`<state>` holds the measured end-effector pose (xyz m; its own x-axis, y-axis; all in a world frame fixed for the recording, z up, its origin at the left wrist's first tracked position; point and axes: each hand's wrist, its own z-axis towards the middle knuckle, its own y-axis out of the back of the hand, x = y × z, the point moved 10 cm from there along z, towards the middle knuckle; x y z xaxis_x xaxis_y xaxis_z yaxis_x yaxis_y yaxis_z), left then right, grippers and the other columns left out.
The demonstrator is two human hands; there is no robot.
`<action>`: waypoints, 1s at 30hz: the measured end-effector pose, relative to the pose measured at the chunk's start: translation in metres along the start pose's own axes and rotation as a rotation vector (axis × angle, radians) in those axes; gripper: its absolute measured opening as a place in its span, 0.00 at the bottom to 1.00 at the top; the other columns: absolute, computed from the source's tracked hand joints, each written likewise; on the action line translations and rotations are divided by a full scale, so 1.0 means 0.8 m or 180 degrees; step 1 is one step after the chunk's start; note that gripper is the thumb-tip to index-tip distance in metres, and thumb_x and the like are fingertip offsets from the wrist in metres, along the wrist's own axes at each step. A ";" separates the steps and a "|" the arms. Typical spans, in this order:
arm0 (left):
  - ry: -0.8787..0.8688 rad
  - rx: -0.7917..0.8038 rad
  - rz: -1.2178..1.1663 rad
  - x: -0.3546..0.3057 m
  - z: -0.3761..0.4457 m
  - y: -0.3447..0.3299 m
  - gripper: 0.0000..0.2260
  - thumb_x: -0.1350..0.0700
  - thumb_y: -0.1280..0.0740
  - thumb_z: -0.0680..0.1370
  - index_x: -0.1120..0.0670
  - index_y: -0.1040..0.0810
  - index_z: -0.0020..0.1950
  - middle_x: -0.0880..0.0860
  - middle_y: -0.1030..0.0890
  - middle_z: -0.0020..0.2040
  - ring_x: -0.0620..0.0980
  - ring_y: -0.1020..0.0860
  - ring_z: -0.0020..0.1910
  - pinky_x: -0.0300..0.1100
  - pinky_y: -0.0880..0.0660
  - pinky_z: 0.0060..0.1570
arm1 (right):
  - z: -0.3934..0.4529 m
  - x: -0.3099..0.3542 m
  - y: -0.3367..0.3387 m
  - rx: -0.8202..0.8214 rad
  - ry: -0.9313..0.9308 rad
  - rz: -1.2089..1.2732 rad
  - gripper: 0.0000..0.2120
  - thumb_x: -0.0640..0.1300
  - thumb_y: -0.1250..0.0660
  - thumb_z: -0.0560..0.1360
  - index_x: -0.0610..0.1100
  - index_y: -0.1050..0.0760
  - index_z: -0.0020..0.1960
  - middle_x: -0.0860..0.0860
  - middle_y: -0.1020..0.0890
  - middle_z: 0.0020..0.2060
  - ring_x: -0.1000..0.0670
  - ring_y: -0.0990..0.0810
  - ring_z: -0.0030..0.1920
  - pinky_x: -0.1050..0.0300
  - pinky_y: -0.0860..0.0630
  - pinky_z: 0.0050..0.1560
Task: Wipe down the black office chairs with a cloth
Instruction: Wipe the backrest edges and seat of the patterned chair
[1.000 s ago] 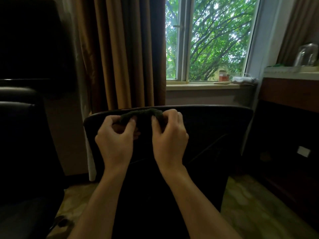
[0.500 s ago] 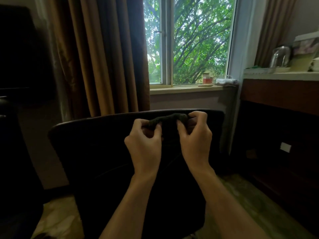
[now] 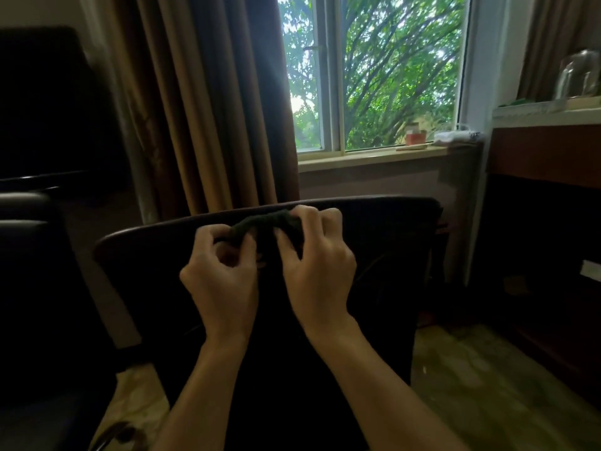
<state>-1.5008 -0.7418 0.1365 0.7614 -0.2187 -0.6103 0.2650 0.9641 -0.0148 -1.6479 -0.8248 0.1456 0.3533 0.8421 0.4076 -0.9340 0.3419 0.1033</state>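
Tall window with green trees outside sat behind long brown fabric curtains. Black office chair backrest stood in front of the person, second black padded chair at far left. Left hand and right hand were both curled, pinching a dark green bunched cloth held on the backrest's top edge. Small red container stood on the sill.
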 end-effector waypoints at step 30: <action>0.0029 0.1209 -0.0853 -0.094 -0.083 -0.203 0.08 0.58 0.29 0.76 0.48 0.26 0.48 0.39 0.23 0.38 0.34 0.19 0.40 0.27 0.24 0.38 | 0.053 -0.227 0.127 -0.0539 -0.0608 0.0379 0.07 0.37 0.31 0.76 0.45 0.24 0.52 0.48 0.22 0.48 0.51 0.21 0.45 0.50 0.22 0.47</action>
<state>-1.6407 -0.8720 0.1322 0.6316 -0.4498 -0.6314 0.6510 0.7500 0.1170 -1.8088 -0.9609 0.1205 0.2103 0.7920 0.5731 -0.9406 0.3237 -0.1021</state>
